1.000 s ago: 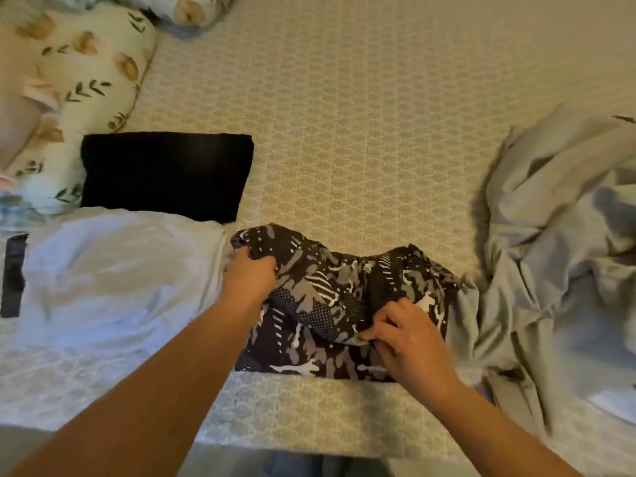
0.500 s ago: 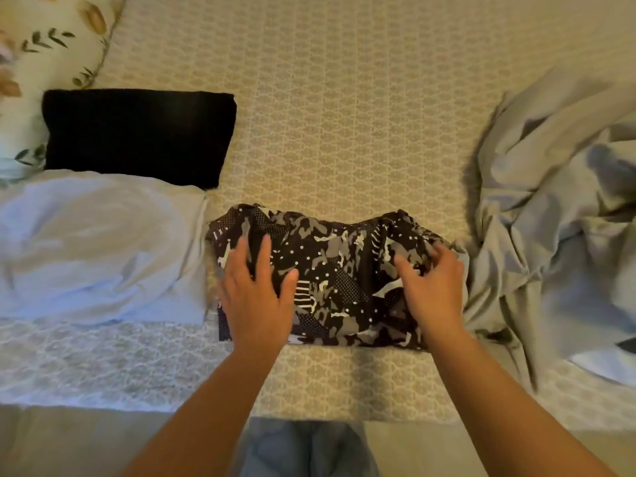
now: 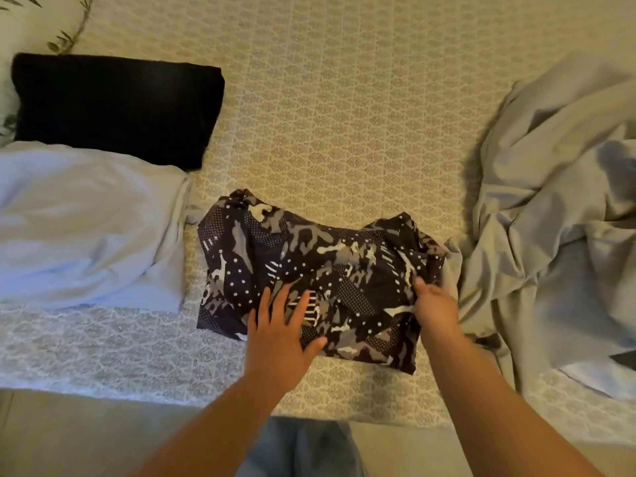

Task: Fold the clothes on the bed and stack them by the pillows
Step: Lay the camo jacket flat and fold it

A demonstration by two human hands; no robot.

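The patterned dark garment [image 3: 309,284] sits bunched near the front edge of the bed [image 3: 344,132], between a pale blue piece [image 3: 86,228] on the left and a rumpled grey pile [image 3: 550,235] on the right. Left hand [image 3: 278,335] lies flat on it, fingers spread, while the right hand [image 3: 435,308] pinches its right edge. A folded black item [image 3: 113,105] lies far left by the floral pillow [image 3: 34,25].

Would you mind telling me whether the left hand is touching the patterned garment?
Touching. The head view shows the left hand lying flat, fingers spread, directly on the near edge of the patterned garment, with no gap between them.
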